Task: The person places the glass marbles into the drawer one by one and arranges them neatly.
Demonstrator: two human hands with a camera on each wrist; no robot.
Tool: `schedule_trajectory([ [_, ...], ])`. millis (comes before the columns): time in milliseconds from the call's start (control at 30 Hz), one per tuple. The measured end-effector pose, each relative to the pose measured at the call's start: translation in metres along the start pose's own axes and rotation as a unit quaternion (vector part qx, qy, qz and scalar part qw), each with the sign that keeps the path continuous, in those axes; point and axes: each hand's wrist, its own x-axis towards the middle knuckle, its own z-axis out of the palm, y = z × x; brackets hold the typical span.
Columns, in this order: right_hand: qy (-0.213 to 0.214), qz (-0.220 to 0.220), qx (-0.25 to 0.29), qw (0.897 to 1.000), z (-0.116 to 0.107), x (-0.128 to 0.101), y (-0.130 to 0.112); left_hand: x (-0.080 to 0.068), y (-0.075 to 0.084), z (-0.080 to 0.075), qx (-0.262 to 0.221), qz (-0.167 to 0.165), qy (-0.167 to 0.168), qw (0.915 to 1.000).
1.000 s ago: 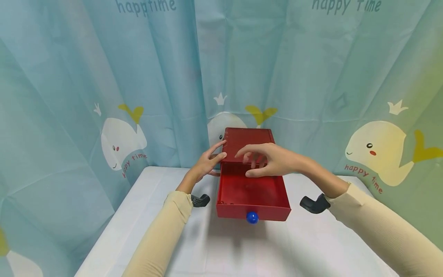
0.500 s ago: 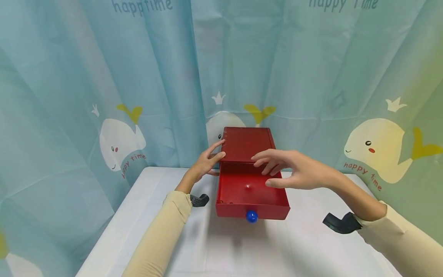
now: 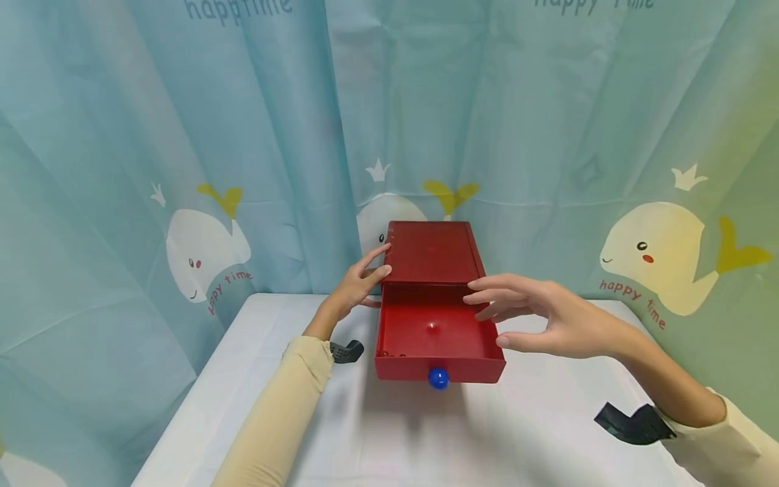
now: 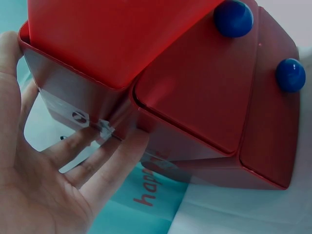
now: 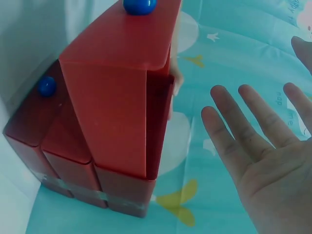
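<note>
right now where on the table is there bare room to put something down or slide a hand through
Bare table lies in front of the open drawer and its blue knob, between the two sleeves. A narrower strip runs left of the red box. It is crowded at the box's left side, where the left hand rests, and at the drawer's right edge by the right hand.

Whale-print curtain and white table

A pale blue-green curtain (image 3: pixel 243 135) hangs across the far side and wraps round to the left and right, printed with white and yellow whales wearing small crowns and the words "happy time". In front of it stands a white table (image 3: pixel 426 439), its left edge running close beside the curtain folds.
</note>
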Motion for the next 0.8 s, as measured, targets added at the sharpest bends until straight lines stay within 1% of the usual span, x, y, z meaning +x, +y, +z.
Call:
schedule_trajectory([
  [167,0.002,-0.01,0.028,1.0,0.004,-0.007,-0.005,0.001,0.0,0.0,-0.001,0.003,-0.001,1.0],
  [333,-0.001,-0.033,0.05,0.998,0.01,-0.012,-0.005,0.0,0.002,0.001,0.0,0.006,-0.006,1.0],
  [400,-0.004,-0.031,0.059,0.998,0.013,-0.014,-0.004,0.0,0.001,0.001,0.002,0.004,-0.006,1.0],
  [467,-0.009,-0.018,0.072,0.997,0.017,-0.015,-0.003,0.0,0.001,0.0,0.003,0.003,-0.006,1.0],
  [600,-0.037,0.019,0.117,0.992,0.025,-0.017,0.0,0.001,0.0,0.0,0.005,0.0,-0.003,1.0],
  [700,-0.064,0.018,0.153,0.986,0.032,-0.017,0.005,0.001,0.0,0.0,0.005,0.0,-0.001,1.0],
  [800,-0.08,0.009,0.176,0.981,0.038,-0.017,0.011,0.002,0.0,0.0,0.005,-0.001,-0.001,1.0],
])
